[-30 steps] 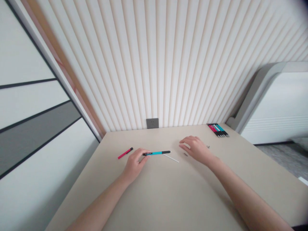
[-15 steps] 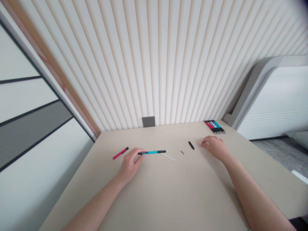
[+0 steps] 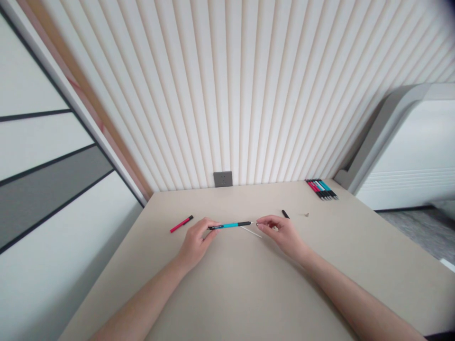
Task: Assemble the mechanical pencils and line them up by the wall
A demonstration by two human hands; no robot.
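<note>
The left hand (image 3: 197, 240) has thumb and fingers closed on the clip end of 1 slim turquoise-and-black pen (image 3: 232, 225). Just off the pen's tip, the right hand (image 3: 282, 234) pinches 1 small piece (image 3: 257, 224), too tiny to identify, fingertips nearly together. 1 thin white tube (image 3: 253, 232) slants out under the pen. Left of the pen lies 1 red, black-ended barrel (image 3: 181, 224); beyond it, rightward, 1 black part (image 3: 285, 214), partly hidden, and a row of coloured pens (image 3: 322, 189).
</note>
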